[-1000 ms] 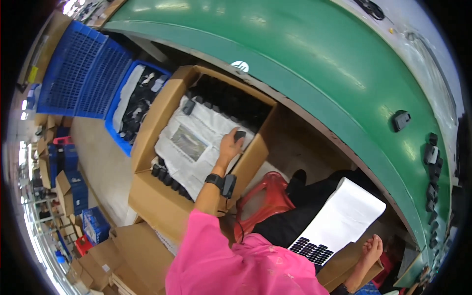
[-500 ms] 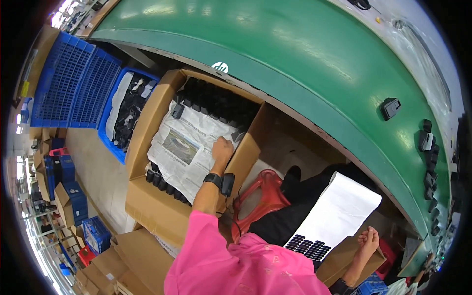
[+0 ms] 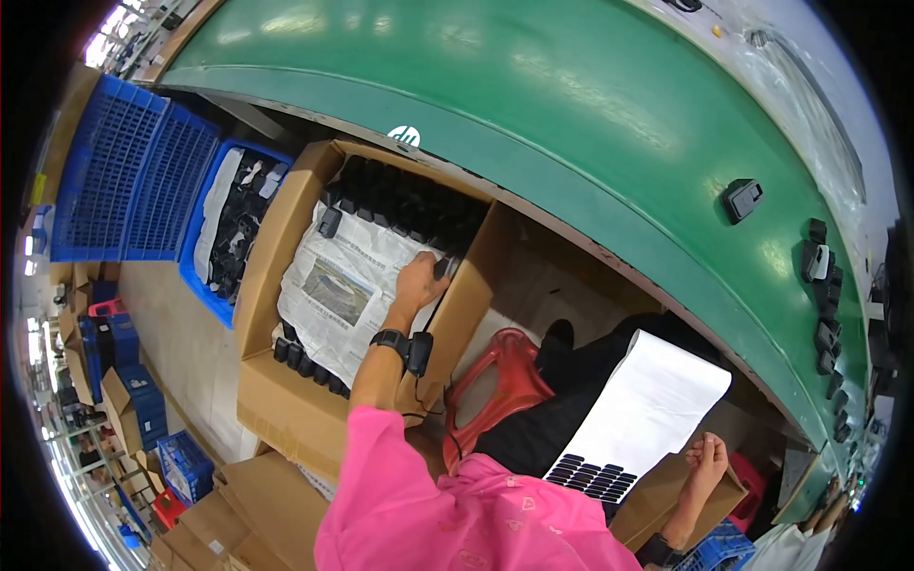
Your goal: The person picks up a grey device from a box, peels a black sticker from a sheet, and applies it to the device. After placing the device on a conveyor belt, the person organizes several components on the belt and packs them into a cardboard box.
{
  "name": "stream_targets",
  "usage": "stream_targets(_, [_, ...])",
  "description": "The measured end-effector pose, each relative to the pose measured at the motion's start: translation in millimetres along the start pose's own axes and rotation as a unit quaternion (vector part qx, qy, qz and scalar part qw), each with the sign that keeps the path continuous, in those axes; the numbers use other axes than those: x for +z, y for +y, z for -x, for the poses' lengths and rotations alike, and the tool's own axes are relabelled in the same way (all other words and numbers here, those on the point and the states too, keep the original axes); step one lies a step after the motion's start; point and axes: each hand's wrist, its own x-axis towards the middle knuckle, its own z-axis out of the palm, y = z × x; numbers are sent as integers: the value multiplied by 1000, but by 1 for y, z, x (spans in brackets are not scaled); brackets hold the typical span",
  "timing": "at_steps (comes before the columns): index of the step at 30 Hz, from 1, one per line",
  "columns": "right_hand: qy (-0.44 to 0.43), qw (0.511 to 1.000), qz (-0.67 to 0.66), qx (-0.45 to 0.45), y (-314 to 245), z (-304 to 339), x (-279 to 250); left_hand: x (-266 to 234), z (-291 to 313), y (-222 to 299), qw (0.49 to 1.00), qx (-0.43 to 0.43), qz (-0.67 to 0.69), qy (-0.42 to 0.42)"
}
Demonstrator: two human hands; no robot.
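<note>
My left hand [image 3: 417, 283] reaches into an open cardboard box [image 3: 297, 402], its thumb and fingers closed around a small black plastic block [image 3: 442, 268] by the box's right wall. Beneath it, a printed paper sheet [image 3: 309, 252] lies over rows of black blocks [image 3: 405, 195]; another single block [image 3: 329, 223] rests at the sheet's upper left. My right hand [image 3: 706, 459] is held at the lower right with curled fingers; whether anything small is pinched there cannot be made out. Beside it, a long white label sheet [image 3: 657, 395] with black stickers at its lower end drapes over my lap.
A green workbench [image 3: 571, 143] curves across the top, bearing one black device [image 3: 742, 200] and a row of black pieces [image 3: 826, 333]. A blue crate [image 3: 228, 309] with black parts stands left of the box. A red stool [image 3: 490, 400] is between the box and my leg.
My left hand has shifted slightly and its thumb and fingers now close on the black block at the sheet's right edge. The right hand stays near the label sheet, fingers still curled.
</note>
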Motion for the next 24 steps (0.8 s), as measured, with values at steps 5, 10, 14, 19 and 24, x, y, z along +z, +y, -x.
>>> stream_targets(5, [-16, 1000, -4, 20, 7, 0, 5, -2, 9, -15, 995, -88, -32, -31])
stream_targets(10, [-20, 1000, -1, 4, 1, 3, 9, 5, 14, -10, 995, -31, -48, 81])
stream_targets(14, [-20, 1000, 1, 6, 4, 3, 9, 18, 13, -36, 987, 47, 27, 152])
stream_targets(19, [-20, 1000, -3, 13, 10, 4, 6, 15, 10, -13, 991, -80, 95, 42])
stream_targets(24, [-47, 999, 2, 6, 13, 2, 9, 24, 14, -25, 984, -104, 112, 91])
